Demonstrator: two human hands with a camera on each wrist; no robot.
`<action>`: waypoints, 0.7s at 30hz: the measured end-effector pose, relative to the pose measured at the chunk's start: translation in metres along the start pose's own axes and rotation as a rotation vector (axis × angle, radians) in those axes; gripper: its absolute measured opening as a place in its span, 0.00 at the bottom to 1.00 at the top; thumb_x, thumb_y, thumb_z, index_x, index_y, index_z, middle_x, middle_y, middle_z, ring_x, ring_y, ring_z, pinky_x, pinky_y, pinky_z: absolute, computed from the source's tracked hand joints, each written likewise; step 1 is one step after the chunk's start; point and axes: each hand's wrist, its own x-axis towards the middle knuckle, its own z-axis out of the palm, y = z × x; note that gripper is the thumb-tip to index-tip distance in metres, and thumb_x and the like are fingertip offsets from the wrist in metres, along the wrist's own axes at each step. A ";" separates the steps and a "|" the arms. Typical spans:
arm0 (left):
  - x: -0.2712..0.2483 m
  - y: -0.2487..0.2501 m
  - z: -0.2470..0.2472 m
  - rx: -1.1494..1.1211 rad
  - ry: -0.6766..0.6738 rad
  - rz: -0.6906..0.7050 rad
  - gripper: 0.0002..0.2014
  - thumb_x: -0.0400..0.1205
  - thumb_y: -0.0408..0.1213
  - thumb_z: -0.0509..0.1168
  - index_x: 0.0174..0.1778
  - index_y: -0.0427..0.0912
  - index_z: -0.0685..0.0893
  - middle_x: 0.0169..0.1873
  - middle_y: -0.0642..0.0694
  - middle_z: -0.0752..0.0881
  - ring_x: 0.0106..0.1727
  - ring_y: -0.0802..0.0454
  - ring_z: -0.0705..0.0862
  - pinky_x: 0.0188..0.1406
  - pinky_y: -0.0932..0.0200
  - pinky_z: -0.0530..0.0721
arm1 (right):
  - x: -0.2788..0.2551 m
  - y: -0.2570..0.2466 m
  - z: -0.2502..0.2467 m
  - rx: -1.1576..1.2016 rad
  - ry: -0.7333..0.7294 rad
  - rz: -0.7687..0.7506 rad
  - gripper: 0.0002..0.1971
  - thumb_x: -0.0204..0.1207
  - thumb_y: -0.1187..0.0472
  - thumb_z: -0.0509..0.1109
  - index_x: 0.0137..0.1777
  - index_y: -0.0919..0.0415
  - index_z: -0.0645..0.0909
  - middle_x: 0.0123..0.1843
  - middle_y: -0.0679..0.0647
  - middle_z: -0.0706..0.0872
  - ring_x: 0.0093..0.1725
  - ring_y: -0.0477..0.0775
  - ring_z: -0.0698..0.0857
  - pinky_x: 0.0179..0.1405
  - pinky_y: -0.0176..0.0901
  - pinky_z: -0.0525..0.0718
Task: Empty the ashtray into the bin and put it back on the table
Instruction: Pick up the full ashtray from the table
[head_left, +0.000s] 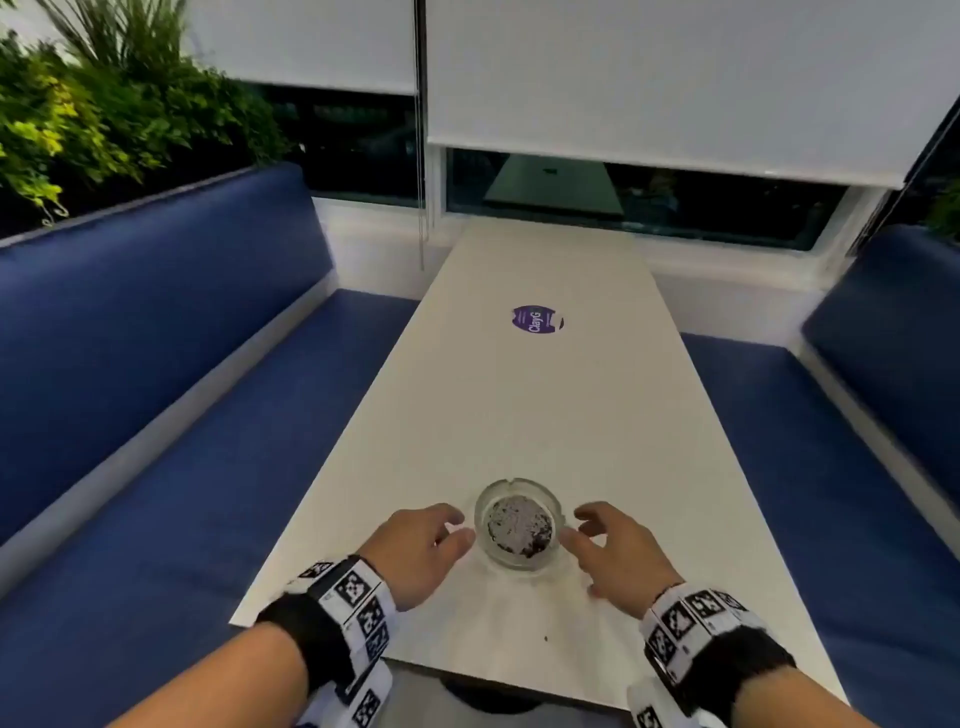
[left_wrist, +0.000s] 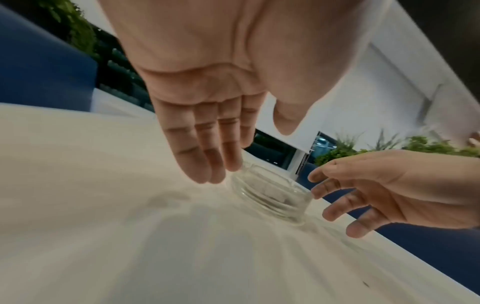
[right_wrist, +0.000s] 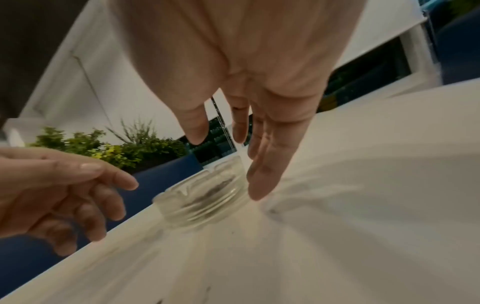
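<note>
A round clear glass ashtray (head_left: 518, 525) with grey ash and dark bits in it stands on the white table (head_left: 545, 405), near the front end. My left hand (head_left: 423, 545) is just left of it, fingers relaxed and spread, fingertips close to its wall. My right hand (head_left: 615, 545) is just right of it, also open, holding nothing. In the left wrist view the ashtray (left_wrist: 272, 195) sits below my straight left fingers (left_wrist: 207, 160). In the right wrist view the ashtray (right_wrist: 205, 199) lies next to my right fingertips (right_wrist: 259, 185). No bin is in view.
Blue padded benches (head_left: 171, 415) run along both long sides of the table. A purple round sticker (head_left: 536, 319) lies on the far half of the tabletop. Green plants (head_left: 93, 114) stand behind the left bench. Windows with white blinds (head_left: 649, 78) close off the far end.
</note>
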 end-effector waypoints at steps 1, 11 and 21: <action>0.013 0.002 0.005 -0.011 0.003 -0.028 0.22 0.85 0.52 0.57 0.72 0.46 0.76 0.61 0.44 0.87 0.63 0.46 0.84 0.62 0.57 0.78 | 0.010 0.000 0.002 0.044 -0.020 0.043 0.24 0.78 0.48 0.71 0.70 0.58 0.77 0.62 0.55 0.85 0.53 0.60 0.89 0.49 0.61 0.92; 0.053 0.018 0.040 -0.106 0.087 -0.163 0.20 0.87 0.43 0.52 0.52 0.32 0.85 0.48 0.34 0.90 0.51 0.37 0.87 0.50 0.51 0.83 | 0.040 -0.016 0.014 0.009 -0.134 0.107 0.15 0.80 0.52 0.66 0.33 0.58 0.76 0.31 0.55 0.80 0.31 0.59 0.82 0.40 0.52 0.86; -0.003 0.043 0.042 -0.635 0.201 -0.068 0.12 0.88 0.44 0.53 0.55 0.60 0.82 0.50 0.45 0.90 0.43 0.37 0.92 0.44 0.38 0.93 | -0.020 -0.014 -0.003 0.282 -0.020 0.003 0.15 0.79 0.46 0.68 0.53 0.58 0.78 0.46 0.52 0.85 0.34 0.57 0.88 0.43 0.54 0.91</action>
